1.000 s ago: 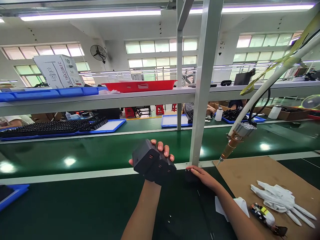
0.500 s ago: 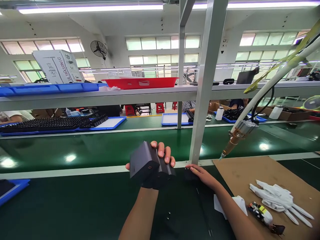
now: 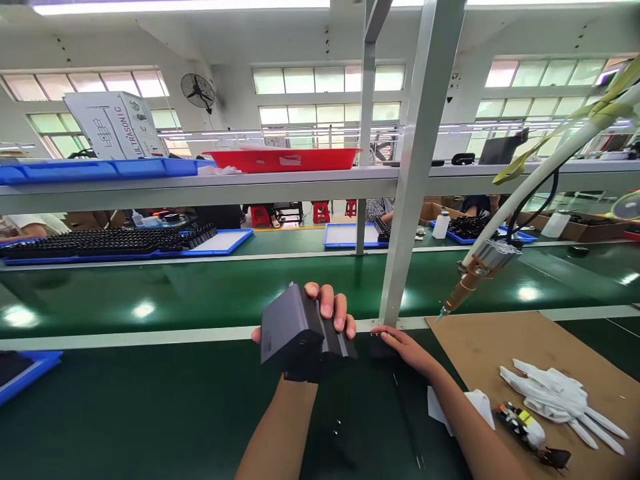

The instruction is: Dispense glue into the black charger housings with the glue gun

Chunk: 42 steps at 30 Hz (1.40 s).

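Observation:
My left hand (image 3: 333,310) is raised over the dark green bench, its fingers wrapped round a dark grey box-shaped housing (image 3: 290,327). A ridged side of the housing shows beneath the fingertips, and its underside is in shadow. At the foot of the upright post, my right hand (image 3: 403,347) reaches to a small black container (image 3: 381,348) with tiny shiny bits by the fingertips. Thumb and fingers are close together there; anything between them is too small to make out. A thin dark rod (image 3: 406,413) lies nearer me, beside my right forearm.
A grey post (image 3: 417,167) rises behind my right hand. From the right hangs a hose-mounted nozzle tool (image 3: 465,287) above brown cardboard (image 3: 480,340). White gloves (image 3: 550,393) and a small wired part (image 3: 525,427) lie there. A blue tray (image 3: 45,367) stands left; a green belt runs behind.
The housing in my left hand has tilted slightly, showing a little more of its ridged side. My right hand stays at the black container. The view has shifted slightly.

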Available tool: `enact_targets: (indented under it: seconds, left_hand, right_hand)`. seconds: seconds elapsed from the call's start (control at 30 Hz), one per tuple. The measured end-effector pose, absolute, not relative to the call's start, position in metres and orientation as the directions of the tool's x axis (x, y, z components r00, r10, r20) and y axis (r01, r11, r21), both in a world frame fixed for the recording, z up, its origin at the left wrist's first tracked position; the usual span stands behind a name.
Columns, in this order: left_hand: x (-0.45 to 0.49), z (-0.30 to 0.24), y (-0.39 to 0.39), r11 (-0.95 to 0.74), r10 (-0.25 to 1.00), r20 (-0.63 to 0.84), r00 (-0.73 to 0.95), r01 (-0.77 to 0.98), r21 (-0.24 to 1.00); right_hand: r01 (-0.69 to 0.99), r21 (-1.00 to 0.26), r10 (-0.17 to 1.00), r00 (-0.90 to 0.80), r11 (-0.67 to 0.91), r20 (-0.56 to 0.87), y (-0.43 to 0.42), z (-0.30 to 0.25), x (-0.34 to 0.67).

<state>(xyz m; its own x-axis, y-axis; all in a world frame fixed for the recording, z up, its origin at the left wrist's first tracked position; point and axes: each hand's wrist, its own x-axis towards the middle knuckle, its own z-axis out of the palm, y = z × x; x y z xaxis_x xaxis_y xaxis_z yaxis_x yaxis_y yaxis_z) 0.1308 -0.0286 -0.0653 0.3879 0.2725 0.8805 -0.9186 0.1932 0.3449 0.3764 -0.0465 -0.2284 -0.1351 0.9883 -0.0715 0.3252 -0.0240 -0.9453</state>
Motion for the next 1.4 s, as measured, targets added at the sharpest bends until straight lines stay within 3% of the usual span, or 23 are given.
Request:
enact_targets:
  seconds: [0.1,0.27,0.6,0.7,0.8,0.9,0.97,1.03,1.2,1.3,1.33,1.37,1.4]
  left_hand:
    - [0.132,-0.069,-0.027,0.229,0.283,0.877,0.387,-0.916,0.330]
    - [0.136,-0.078,-0.022,0.293,0.413,0.841,0.349,-0.925,0.240]
    - [0.138,-0.079,-0.021,0.244,0.340,0.874,0.347,-0.930,0.274]
    - [0.137,-0.076,-0.019,0.177,0.360,0.855,0.373,-0.927,0.330]
    - [0.133,-0.074,-0.017,0.139,0.344,0.857,0.384,-0.923,0.358]
    - [0.127,-0.074,-0.016,0.137,0.368,0.839,0.400,-0.916,0.376]
    - [0.125,-0.076,-0.015,0.131,0.398,0.829,0.393,-0.919,0.373]
    - [0.123,-0.079,-0.013,0.126,0.406,0.833,0.376,-0.926,0.357]
    - [0.120,-0.082,-0.012,0.136,0.413,0.830,0.375,-0.927,0.351]
    - [0.116,-0.079,-0.013,0.153,0.432,0.819,0.378,-0.925,0.347]
    - [0.115,-0.077,-0.013,0.167,0.448,0.809,0.380,-0.925,0.341]
    - [0.113,-0.076,-0.013,0.187,0.465,0.798,0.384,-0.923,0.335]
    - [0.111,-0.075,-0.013,0.211,0.480,0.786,0.389,-0.921,0.327]
  right_hand:
    - [0.342,-0.939,0.988,-0.133,-0.024,-0.074,-0.046,-0.228,0.377]
    - [0.349,-0.937,0.988,-0.143,-0.010,-0.064,-0.048,-0.225,0.376]
    - [0.318,-0.948,0.986,-0.159,-0.003,-0.057,-0.044,-0.232,0.378]
    - [0.325,-0.941,0.985,-0.168,0.090,0.036,-0.048,-0.221,0.373]
    - [0.528,-0.800,0.954,-0.233,0.285,0.186,-0.055,-0.202,0.359]
    - [0.765,-0.500,0.913,-0.323,0.406,0.248,-0.058,-0.194,0.342]
    - [0.836,-0.362,0.903,-0.321,0.411,0.284,-0.056,-0.200,0.334]
    - [0.860,-0.329,0.901,-0.282,0.389,0.330,-0.053,-0.212,0.330]
    - [0.839,-0.417,0.887,-0.154,0.350,0.435,-0.050,-0.220,0.331]
    - [0.671,-0.634,0.850,0.011,0.384,0.527,-0.061,-0.183,0.326]
    - [0.443,-0.780,0.834,0.118,0.442,0.539,-0.067,-0.165,0.321]
    - [0.110,-0.844,0.807,0.250,0.525,0.534,-0.074,-0.145,0.315]
    - [-0.203,-0.784,0.798,0.309,0.587,0.517,-0.082,-0.124,0.308]
